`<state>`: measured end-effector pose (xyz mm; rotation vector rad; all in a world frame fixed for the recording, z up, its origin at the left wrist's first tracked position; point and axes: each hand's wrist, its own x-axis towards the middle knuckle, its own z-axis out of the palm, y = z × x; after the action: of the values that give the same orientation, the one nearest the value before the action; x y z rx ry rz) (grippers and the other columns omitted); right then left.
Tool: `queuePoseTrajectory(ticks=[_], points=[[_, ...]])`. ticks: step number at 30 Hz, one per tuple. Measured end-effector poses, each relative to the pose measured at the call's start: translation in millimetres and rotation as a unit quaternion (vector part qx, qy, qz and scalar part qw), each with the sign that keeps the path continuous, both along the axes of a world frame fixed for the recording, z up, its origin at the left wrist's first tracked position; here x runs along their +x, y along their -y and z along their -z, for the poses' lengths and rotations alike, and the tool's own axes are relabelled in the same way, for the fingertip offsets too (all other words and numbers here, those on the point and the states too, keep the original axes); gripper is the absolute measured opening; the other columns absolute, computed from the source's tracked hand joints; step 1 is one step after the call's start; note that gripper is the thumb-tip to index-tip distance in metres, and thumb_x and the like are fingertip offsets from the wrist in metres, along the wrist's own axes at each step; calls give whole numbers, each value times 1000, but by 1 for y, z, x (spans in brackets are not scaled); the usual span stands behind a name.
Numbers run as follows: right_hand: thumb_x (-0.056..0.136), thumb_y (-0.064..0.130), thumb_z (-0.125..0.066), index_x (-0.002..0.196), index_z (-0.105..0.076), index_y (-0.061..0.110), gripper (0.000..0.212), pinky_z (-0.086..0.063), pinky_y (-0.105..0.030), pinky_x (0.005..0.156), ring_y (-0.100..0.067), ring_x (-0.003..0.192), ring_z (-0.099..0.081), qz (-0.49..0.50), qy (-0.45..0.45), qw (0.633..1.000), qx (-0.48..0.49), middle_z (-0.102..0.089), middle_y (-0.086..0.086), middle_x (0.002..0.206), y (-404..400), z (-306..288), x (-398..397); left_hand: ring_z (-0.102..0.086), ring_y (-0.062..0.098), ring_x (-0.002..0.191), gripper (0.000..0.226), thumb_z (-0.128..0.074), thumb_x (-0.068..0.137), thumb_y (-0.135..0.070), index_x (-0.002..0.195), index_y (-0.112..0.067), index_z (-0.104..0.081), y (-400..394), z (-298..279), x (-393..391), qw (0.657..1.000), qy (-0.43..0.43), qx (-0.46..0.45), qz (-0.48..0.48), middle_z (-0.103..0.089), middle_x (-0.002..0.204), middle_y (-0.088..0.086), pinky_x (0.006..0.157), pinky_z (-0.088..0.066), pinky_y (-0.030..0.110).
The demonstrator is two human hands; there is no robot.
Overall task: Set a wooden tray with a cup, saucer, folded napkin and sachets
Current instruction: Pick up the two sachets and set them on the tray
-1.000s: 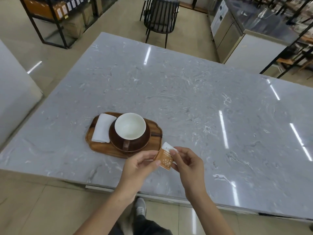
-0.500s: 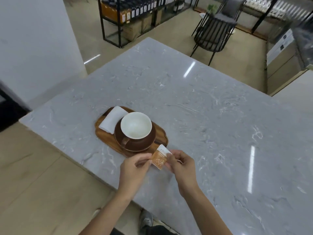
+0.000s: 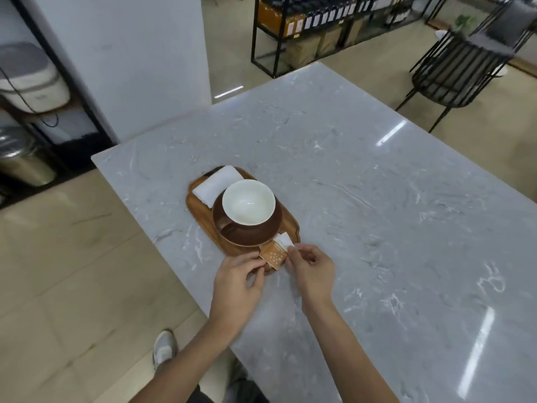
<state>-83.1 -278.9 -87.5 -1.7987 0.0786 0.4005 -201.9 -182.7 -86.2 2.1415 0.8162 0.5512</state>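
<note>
Holding the sachets (image 3: 274, 255) betw. both hands over the tray's (image 3: 194, 202) near corner, prob. to line them up w/ the free strip by the saucer (image 3: 246, 234). Left hand (image 3: 236, 282) pinches the orange edge; right hand (image 3: 311, 269) pinches the white end, so each grip is closed on paper. Tray on bench (image 3: 363, 184) carries napkin (image 3: 216, 184) at far end, cup (image 3: 248, 201) empty on saucer mid.
</note>
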Motion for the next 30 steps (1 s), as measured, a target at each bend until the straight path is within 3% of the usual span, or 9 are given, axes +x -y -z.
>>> queuePoseTrajectory(ticks=[2,6,8,13,18,24,30], points=[[88,19,-77,83,-76,21,5,-65,-36,72,-17,69,-76,-5,8,1000,-1,-75,1,70,-1,1,2,-53,12,110,25,-81,80,-18,104,-24,-80,5,3,-1,998,-19,55,-6,-75,109,-10,96,-31,1],[90,17,-75,95,-72,20,7,-61,-24,64,-15,66,-75,-18,33,999,10,-74,0,74,-1,3,0,-52,17,110,34,-83,76,-38,107,-23,-79,12,11,1,993,-33,105,-34,-75,111,-10,92,-50,27],[92,20,-72,98,-71,23,7,-58,-23,65,-12,64,-74,-33,58,998,-18,-75,0,75,0,5,-1,-53,17,108,39,-83,73,-47,105,-25,-79,13,12,3,992,-43,105,-55,-73,110,-11,85,-53,34],[95,25,-67,104,-73,23,12,-59,-32,76,-13,76,-73,-63,88,992,-61,-75,4,85,4,7,-3,-50,15,102,38,-82,74,-49,106,-29,-78,14,14,9,988,-59,117,-78,-66,104,-11,77,-51,34],[97,23,-61,104,-76,23,16,-47,-13,72,1,84,-67,-88,105,986,-93,-76,8,94,6,6,2,-52,15,101,34,-77,82,-42,111,-26,-78,17,16,9,990,-50,113,-63,-74,104,-10,76,-52,33],[99,26,-61,108,-77,23,19,-44,-7,69,15,81,-63,-122,122,980,-103,-71,17,85,5,8,10,-52,14,101,29,-78,83,-36,110,-25,-79,18,14,6,993,-40,87,-66,-76,106,-11,78,-52,36],[98,23,-65,102,-75,29,13,-44,-1,65,15,78,-63,-120,128,981,-78,-70,20,81,5,10,6,-53,14,96,22,-82,80,-28,102,-27,-80,20,7,5,995,-12,68,-75,-77,96,-13,75,-52,40]])
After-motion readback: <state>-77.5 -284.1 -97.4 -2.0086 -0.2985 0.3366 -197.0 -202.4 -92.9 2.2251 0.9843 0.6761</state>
